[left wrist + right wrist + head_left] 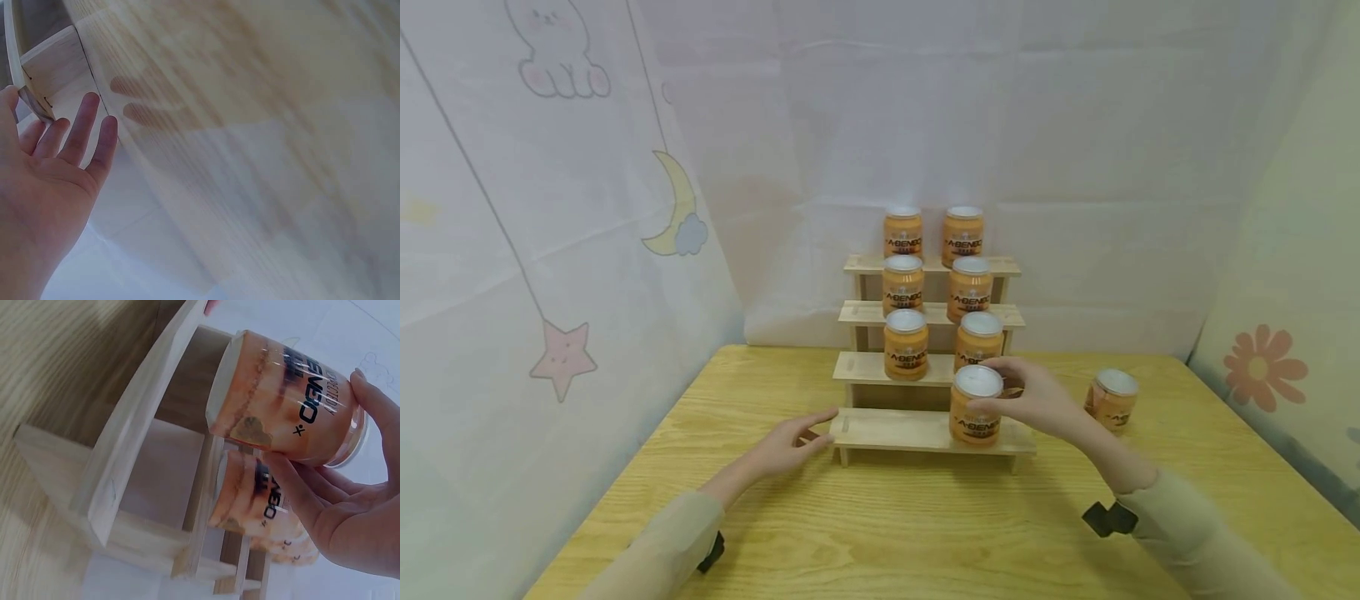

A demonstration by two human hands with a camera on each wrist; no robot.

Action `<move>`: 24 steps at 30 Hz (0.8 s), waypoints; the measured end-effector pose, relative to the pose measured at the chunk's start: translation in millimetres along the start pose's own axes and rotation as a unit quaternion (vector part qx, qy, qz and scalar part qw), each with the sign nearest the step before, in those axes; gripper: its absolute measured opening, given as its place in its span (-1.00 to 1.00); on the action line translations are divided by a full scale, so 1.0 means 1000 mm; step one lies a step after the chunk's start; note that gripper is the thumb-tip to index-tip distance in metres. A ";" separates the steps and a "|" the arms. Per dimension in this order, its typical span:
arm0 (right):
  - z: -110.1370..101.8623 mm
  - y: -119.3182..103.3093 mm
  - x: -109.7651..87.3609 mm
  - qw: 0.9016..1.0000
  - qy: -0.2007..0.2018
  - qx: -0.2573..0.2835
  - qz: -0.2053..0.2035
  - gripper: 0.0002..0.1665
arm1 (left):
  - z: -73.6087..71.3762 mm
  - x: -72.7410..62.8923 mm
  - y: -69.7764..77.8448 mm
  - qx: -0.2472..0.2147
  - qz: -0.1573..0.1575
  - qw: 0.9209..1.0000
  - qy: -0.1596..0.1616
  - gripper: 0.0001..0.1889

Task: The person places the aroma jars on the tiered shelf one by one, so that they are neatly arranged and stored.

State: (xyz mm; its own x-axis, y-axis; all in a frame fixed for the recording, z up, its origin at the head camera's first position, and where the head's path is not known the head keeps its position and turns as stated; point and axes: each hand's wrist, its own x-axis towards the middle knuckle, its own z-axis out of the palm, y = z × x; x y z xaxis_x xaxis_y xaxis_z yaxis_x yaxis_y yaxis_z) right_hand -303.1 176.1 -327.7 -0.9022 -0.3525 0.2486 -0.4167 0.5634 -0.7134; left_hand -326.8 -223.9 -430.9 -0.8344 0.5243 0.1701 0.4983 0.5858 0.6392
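Observation:
My right hand [1037, 402] grips an orange jar [975, 419] with a silvery top, thumb and fingers round its upper part. The jar hangs upright, close over the right part of the lowest step of a wooden tiered rack [895, 429]. In the right wrist view a gap shows between the jar's base [222, 387] and the step's board [140, 400]. At the rack's left end, my left hand [786, 446] rests its fingertips by the end of the lowest board, its fingers [80, 134] loosely extended.
Matching jars stand in pairs on the three upper steps, such as the front-left jar [906, 354]. Another jar [1111, 404] stands on the wooden table [850, 533] right of the rack. Printed cloth [925, 125] hangs behind and at both sides.

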 end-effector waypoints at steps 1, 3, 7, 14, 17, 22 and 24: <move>0.002 -0.001 0.002 1.000 0.001 0.004 -0.002 -0.17 | 0.000 0.000 0.000 0.002 0.000 1.000 0.000 -0.46; 0.007 -0.003 0.004 1.000 0.002 0.010 -0.003 -0.16 | 0.000 0.001 -0.001 0.006 0.000 1.000 0.000 -0.46; 0.017 -0.008 0.011 1.000 0.000 0.020 -0.004 -0.14 | 0.001 0.002 -0.002 0.004 0.000 1.000 0.000 -0.48; 0.038 -0.015 0.022 0.999 -0.008 0.053 0.002 -0.17 | 0.000 0.002 -0.002 0.008 0.003 1.000 -0.002 -0.47; 0.048 -0.017 0.025 0.998 -0.005 0.069 -0.003 -0.20 | -0.001 0.001 0.000 0.007 0.000 1.000 -0.002 -0.46; 0.064 -0.015 0.030 0.997 0.000 0.077 -0.014 -0.23 | -0.001 0.001 -0.001 0.006 0.001 1.000 0.003 -0.44; 0.069 -0.014 0.032 0.997 -0.004 0.074 -0.018 -0.24 | 0.000 0.001 -0.002 0.006 0.004 1.000 0.003 -0.44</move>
State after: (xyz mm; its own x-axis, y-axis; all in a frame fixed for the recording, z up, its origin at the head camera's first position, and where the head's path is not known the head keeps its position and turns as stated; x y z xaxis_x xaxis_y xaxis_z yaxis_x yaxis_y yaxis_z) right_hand -317.9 105.5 -355.0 -0.8858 -0.3774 0.2702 -0.4270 0.4345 -0.7930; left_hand -328.1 -224.6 -431.8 -0.8313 0.5257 0.1804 0.5084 0.5881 0.6290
